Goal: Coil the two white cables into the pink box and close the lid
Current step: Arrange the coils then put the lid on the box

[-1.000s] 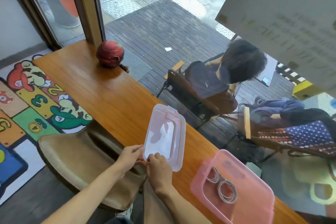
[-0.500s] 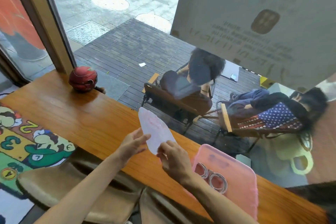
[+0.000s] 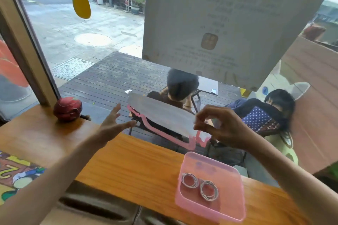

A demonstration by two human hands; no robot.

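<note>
The pink box (image 3: pixel 236 184) stands uncovered on the wooden counter at the lower right. Two coiled white cables (image 3: pixel 190 180) (image 3: pixel 209 190) lie side by side on its floor. Its lid (image 3: pixel 164 117), translucent with a pink rim, is held up in the air above the counter, tilted and blurred. My right hand (image 3: pixel 221 126) pinches the lid's right end. My left hand (image 3: pixel 113 124) is spread open just left of the lid, fingers apart and off it.
A red round ornament (image 3: pixel 67 108) sits on the counter (image 3: pixel 54 142) by the window frame at left. Glass runs along the counter's far edge; people sit outside behind it. A padded stool (image 3: pixel 95 210) is below the counter's near edge.
The lid went from lying on the counter to raised in the air and moved rightward. My left hand let go of it and opened. The view tilted upward.
</note>
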